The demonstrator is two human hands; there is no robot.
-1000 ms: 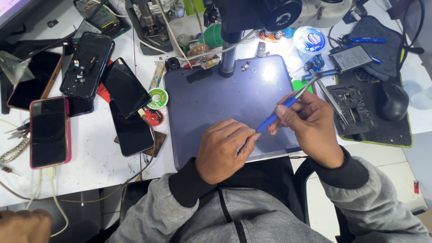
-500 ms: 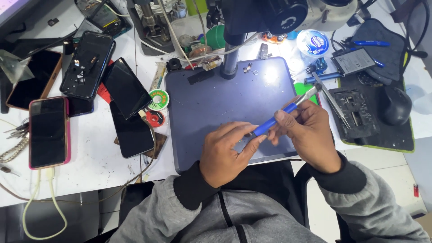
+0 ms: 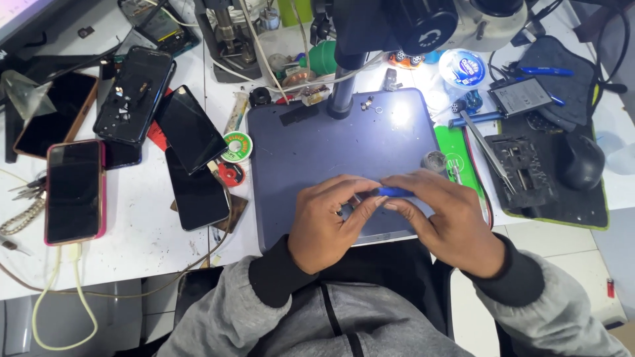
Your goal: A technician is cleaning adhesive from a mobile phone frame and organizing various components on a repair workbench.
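My left hand (image 3: 327, 221) and my right hand (image 3: 446, 221) meet over the near edge of a dark grey work mat (image 3: 317, 142). Between their fingertips lies a blue-handled tool (image 3: 391, 192), held almost level, most of it hidden by fingers. My right hand grips the handle; my left pinches its other end, and whether something small sits there I cannot tell. Grey sleeves with black cuffs cover both wrists.
A microscope (image 3: 430, 23) on a post (image 3: 342, 92) stands over the mat's far edge. Several phones (image 3: 73, 192) lie to the left. To the right lie tweezers (image 3: 486, 151), a green pad (image 3: 456, 155), a black mat with a phone frame (image 3: 522, 168) and a mouse (image 3: 582, 162).
The blue tool pointed up to the right a second ago; it has come down level and closer to me. Both hands have drawn together around it.
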